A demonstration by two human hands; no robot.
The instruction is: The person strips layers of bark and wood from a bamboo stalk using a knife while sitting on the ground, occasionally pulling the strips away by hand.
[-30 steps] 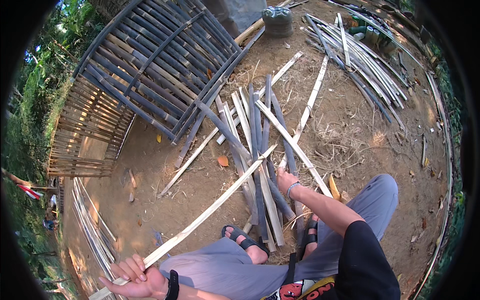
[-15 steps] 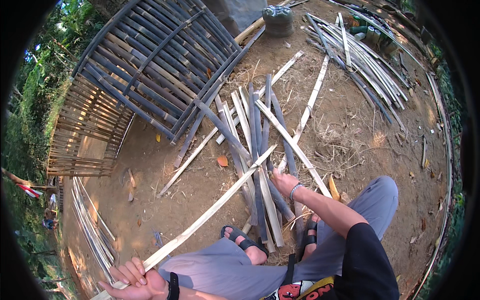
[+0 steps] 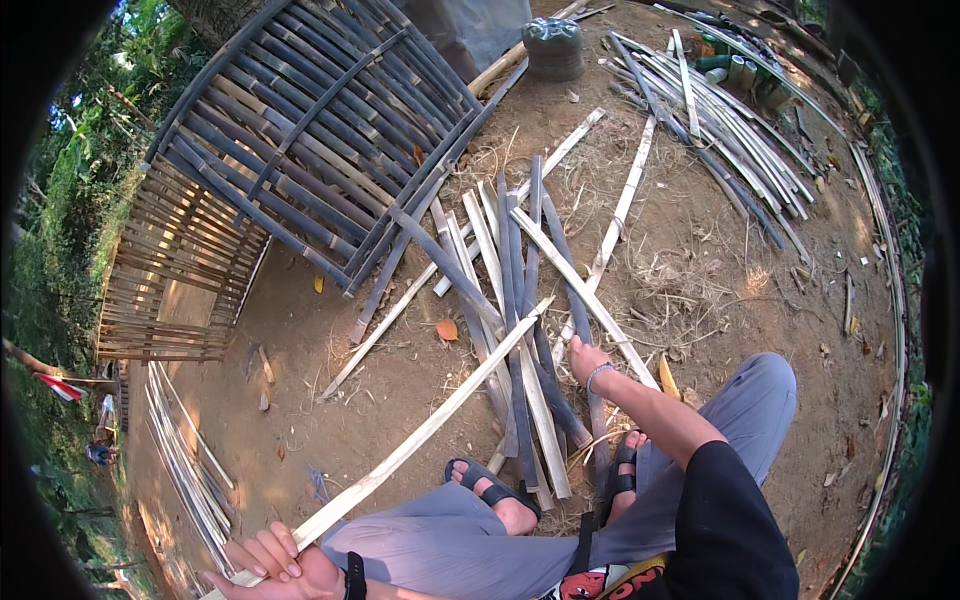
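A long pale split-bamboo strip runs slantwise from the lower left up to the pile in the middle. Around its near end my left hand is closed, beside my left knee. My right hand is closed over the right side of the pile, just right of the strip's far end. What its fingers hold, if anything, is hidden; a dark bamboo strip passes right beside them. Below the pale strip, several dark and pale bamboo pieces lie crossed on the ground between my feet and beyond.
A dark bamboo slatted frame stands at the far left, with a lighter slatted panel beside it. Bundled strips lie at the far right and the left. Fibrous shavings litter the dirt right of the pile.
My right hand has moved slightly to the right, away from the pale strip's far end. My left hand keeps its hold on the strip, almost unmoved.
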